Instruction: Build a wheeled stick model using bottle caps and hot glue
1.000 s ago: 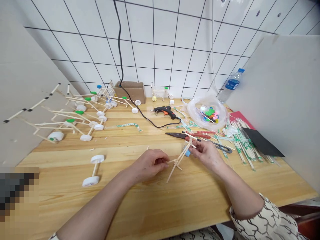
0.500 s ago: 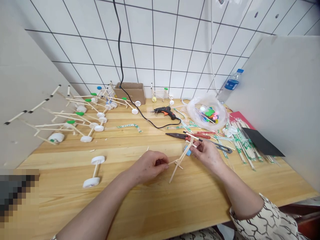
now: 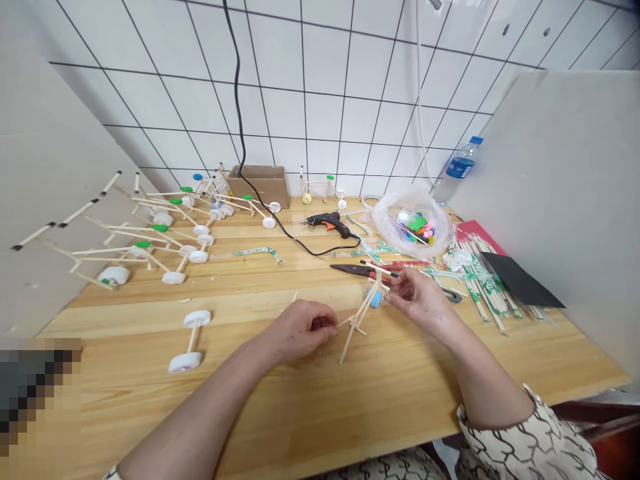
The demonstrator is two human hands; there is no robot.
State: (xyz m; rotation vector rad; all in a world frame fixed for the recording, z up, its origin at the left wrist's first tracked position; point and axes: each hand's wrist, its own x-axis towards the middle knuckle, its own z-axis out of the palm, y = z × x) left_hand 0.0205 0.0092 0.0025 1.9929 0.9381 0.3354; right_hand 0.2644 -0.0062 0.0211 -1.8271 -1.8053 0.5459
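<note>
Above the wooden table I hold a small bike frame (image 3: 356, 323) made of pale chopstick pieces, tilted, with a black-tipped handlebar stick at its upper end. A blue bottle cap (image 3: 377, 299) sits below that handlebar. My left hand (image 3: 306, 331) is closed, pinching the tip of one stick at the frame's lower left. The fingers of my right hand (image 3: 417, 300) are closed at the upper end, beside the blue cap; what exactly they pinch is partly hidden. To the left, a pair of white cap wheels (image 3: 185, 362) joined by a stick stands on the table.
Several finished stick bikes (image 3: 165, 230) crowd the left side. A glue gun (image 3: 327, 223) with a black cord lies by a cardboard box (image 3: 263, 187). Pliers (image 3: 353, 269), a bag of coloured caps (image 3: 383, 217), wrapped chopsticks (image 3: 483, 283), black card (image 3: 523, 280) and a bottle (image 3: 457, 168) are at the right.
My right hand has shifted slightly up, and its fingers look a little looser around the handlebar end. More of the blue cap shows. My left hand stays at the same stick.
</note>
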